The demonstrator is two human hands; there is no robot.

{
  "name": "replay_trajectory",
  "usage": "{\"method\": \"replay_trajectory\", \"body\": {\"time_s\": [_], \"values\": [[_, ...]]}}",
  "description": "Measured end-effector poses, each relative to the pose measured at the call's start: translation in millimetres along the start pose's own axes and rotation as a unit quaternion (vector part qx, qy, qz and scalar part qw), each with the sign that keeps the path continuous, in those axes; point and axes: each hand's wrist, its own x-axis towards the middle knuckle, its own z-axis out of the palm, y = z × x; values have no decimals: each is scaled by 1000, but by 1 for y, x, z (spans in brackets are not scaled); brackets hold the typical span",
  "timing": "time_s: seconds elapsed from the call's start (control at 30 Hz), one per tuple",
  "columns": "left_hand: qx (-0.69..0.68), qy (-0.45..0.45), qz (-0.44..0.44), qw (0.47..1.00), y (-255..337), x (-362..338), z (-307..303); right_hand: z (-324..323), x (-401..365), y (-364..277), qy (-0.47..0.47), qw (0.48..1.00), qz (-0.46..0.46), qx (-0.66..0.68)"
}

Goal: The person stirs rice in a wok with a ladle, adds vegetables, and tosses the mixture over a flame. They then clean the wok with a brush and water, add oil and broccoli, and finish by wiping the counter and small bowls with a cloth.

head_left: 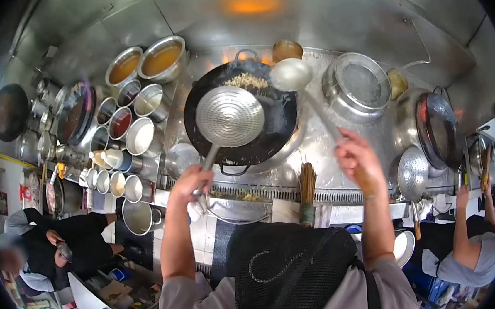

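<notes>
My left hand [191,184] is closed around the handle of a perforated metal skimmer [229,116], whose round bowl is over the black wok [279,116]. Small pale brown chopped bits [246,81] lie at the far side of the wok. The long handle of a metal ladle [291,75] runs to my right hand [356,158], which is closed on its end. The ladle's bowl hangs by the wok's far right rim. Flames show behind the wok, and part of its inside is hidden by the skimmer.
Two bowls of brown liquid [161,57] and several containers [142,136] stand left of the wok. To the right is a metal pot [359,89]. A bamboo brush [307,187] stands at the stove's front edge. One person [61,247] is at the left, another [464,247] at the right.
</notes>
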Motion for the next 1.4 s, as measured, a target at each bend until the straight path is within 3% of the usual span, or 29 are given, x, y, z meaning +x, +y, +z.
{"method": "replay_trajectory", "body": {"time_s": [0.07,0.13,0.17,0.2,0.23,0.27,0.33,0.4,0.43,0.47,0.5,0.53,0.6,0.67,0.73,0.8,0.83,0.87,0.9,0.97,1.0,1.07,1.1,1.17,1.3,1.37,1.4], "values": [[13,-4,0,1000,12,28,15,30,7,17,20,990,1,-142],[27,-20,14,999,24,45,31,25,37,50,-51,955,-18,-290],[32,-20,14,999,30,52,37,19,54,73,-50,957,-19,-286],[69,-5,29,997,34,58,43,13,70,99,-37,883,-147,-443],[107,11,42,993,36,64,48,17,73,111,-21,769,-267,-580],[110,13,39,993,36,70,53,17,71,120,-26,746,-263,-611],[173,140,82,971,32,82,54,11,72,133,-15,687,-232,-688],[199,171,87,961,18,96,37,-2,65,131,-52,715,-225,-660],[333,277,224,873,1,107,23,-10,60,131,-86,739,-216,-633],[451,364,347,737,-11,109,10,-23,54,135,-85,762,-236,-597],[418,359,273,789,5,87,18,-29,48,139,-85,782,-257,-562],[417,370,267,786,12,74,25,-23,39,134,-97,780,-260,-560],[462,357,155,797,5,53,41,-9,14,105,-82,917,-55,-386],[458,328,228,794,-16,41,51,18,25,98,-109,930,-37,-348],[382,341,184,839,-3,14,59,20,43,107,-135,955,-19,-265],[359,384,319,789,-26,-3,34,4,35,102,-111,955,-29,-272],[278,387,345,809,-46,-6,18,-8,23,93,-89,954,-50,-281],[321,417,295,798,-43,-35,19,-24,11,84,-63,952,-68,-292],[221,439,231,840,-77,-34,-3,-53,13,84,2,897,-136,-421],[-4,425,152,892,-82,-66,0,-97,22,73,125,813,-258,-507],[-74,411,183,890,-118,-65,-21,-129,36,71,172,767,-310,-534],[-162,350,169,907,-145,-79,-42,-164,52,51,264,674,-264,-637],[-146,332,152,920,-156,-81,-48,-172,61,41,273,670,-265,-637],[-214,281,135,926,-172,-87,-53,-184,84,22,353,653,-147,-654],[-338,139,92,926,-205,-81,-77,-222,138,16,407,608,-175,-659],[-350,121,73,926,-214,-72,-88,-218,149,1,304,845,-125,-422],[-358,104,53,926,-216,-68,-95,-215,145,-3,305,843,-127,-424]]}}
